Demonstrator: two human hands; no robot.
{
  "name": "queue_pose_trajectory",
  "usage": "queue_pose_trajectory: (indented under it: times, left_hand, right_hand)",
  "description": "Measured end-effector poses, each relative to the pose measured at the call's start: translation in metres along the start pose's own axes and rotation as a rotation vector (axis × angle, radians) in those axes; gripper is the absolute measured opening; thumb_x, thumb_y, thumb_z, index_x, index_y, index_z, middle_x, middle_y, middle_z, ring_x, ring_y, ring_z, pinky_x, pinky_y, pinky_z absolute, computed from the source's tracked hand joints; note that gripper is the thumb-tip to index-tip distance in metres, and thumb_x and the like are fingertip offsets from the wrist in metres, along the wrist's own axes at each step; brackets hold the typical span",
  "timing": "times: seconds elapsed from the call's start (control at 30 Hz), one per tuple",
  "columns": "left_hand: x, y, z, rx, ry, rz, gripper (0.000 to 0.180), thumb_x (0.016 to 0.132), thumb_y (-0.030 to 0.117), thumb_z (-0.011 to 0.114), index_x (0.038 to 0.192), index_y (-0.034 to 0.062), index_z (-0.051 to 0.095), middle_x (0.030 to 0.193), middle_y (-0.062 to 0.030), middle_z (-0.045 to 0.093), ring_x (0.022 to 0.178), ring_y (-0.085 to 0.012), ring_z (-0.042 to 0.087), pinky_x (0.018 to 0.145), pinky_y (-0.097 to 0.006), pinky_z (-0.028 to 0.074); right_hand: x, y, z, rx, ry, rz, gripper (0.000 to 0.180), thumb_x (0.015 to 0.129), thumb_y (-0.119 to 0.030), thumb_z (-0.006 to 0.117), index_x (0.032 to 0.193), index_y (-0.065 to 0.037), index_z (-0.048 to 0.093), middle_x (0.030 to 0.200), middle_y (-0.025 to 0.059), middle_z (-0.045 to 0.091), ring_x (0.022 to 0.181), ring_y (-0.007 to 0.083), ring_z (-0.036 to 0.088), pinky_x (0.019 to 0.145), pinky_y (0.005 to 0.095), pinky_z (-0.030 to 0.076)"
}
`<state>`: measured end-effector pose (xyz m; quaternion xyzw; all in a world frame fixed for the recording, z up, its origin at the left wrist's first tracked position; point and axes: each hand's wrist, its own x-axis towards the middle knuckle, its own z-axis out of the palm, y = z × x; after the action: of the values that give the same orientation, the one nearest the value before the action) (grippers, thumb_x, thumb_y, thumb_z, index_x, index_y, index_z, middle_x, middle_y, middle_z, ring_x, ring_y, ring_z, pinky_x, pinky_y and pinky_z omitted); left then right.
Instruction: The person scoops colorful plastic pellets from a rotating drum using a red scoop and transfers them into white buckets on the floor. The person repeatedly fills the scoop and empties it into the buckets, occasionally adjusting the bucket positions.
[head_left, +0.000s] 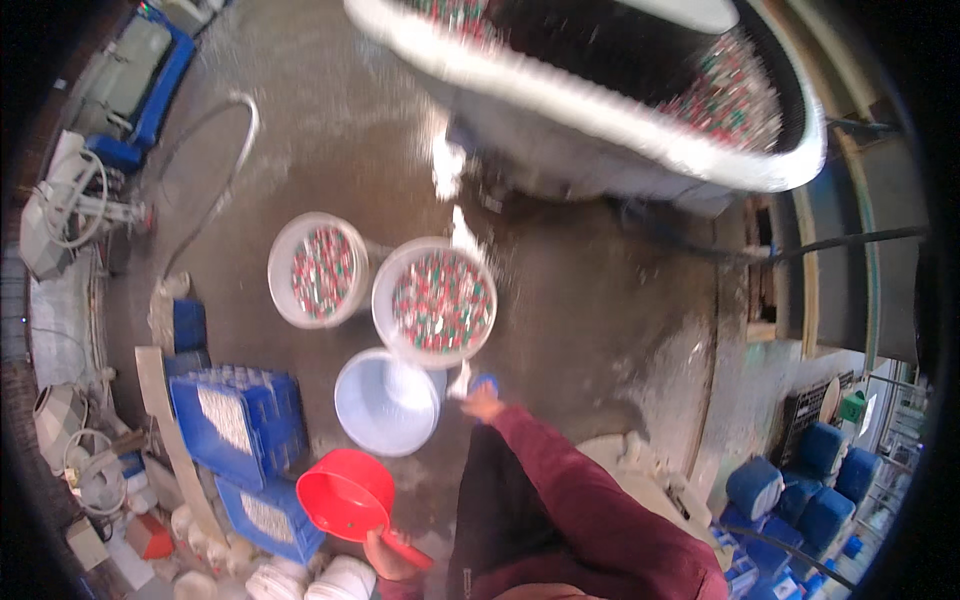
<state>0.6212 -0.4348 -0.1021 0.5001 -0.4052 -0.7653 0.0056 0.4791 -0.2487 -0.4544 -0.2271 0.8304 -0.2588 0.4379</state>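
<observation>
Wet workshop floor (600, 300), buckets (435, 300), crates (240, 420)

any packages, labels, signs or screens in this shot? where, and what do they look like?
Blue crates: lower left, boxy, white label panels on their sides.
Blue drums: lower right, rounded, stacked together.
White buckets: centre, round, two filled with small red, green and white pieces.
No signs or screens visible.

Red scoop (347, 494) held level beside the pale empty bucket (387, 402).
</observation>
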Motion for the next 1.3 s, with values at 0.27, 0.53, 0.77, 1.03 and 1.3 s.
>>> queue_pose_trajectory:
  times: [0.27,0.53,0.77,1.03,1.3]
  left_hand:
    - [-0.095,0.025,0.210,-0.914,-0.751,-0.777,0.024,0.092,0.026,0.040,0.101,0.0046,0.047,0.066,0.0008,0.038,0.053,-0.0084,0.040,0.049,-0.021,0.036]
    - [-0.106,0.081,0.363,0.631,-0.807,0.286,0.018,0.074,0.015,0.052,0.088,0.0048,0.051,0.058,-0.0053,0.052,0.044,-0.0119,0.048,0.036,-0.025,0.035]
    - [0.001,0.248,0.604,1.450,-0.307,1.263,0.081,0.080,0.021,0.048,0.141,0.0127,-0.006,0.089,-0.0287,0.061,0.074,-0.0451,0.060,0.066,-0.050,0.047]
    - [0.249,0.229,0.813,2.167,0.067,1.475,0.070,0.086,0.024,0.043,0.143,0.0306,0.002,0.078,-0.0166,0.065,0.068,-0.0310,0.065,0.063,-0.049,0.049]
    - [0.283,0.127,0.754,2.333,-0.030,1.164,0.074,0.084,0.015,0.043,0.143,0.0115,-0.004,0.086,-0.0211,0.064,0.060,-0.0291,0.065,0.058,-0.045,0.052]
  right_hand:
    - [-0.361,0.114,-0.155,1.502,0.615,0.592,0.040,0.078,-0.009,0.060,0.117,-0.005,0.054,0.102,0.0075,0.059,0.080,0.0209,0.061,0.063,0.0362,0.054]
    - [-0.546,0.182,-0.427,0.591,1.950,-0.033,0.034,0.094,-0.012,0.042,0.126,-0.002,0.045,0.096,0.0059,0.055,0.080,0.0100,0.052,0.068,0.0221,0.044]
    - [-0.502,0.130,-0.656,0.440,1.640,-0.025,0.065,0.089,-0.019,0.053,0.140,-0.004,0.015,0.128,0.0160,0.045,0.114,0.0213,0.044,0.097,0.0311,0.035]
    - [-0.405,0.238,-0.688,0.741,1.168,0.351,0.074,0.086,-0.023,0.058,0.138,0.007,0.015,0.140,0.0218,0.030,0.128,0.0241,0.032,0.103,0.0300,0.026]
    - [-0.353,0.441,-0.703,0.321,0.995,0.673,0.060,0.086,-0.033,0.051,0.125,0.009,0.036,0.121,0.0300,0.047,0.112,0.0346,0.047,0.094,0.0358,0.036]
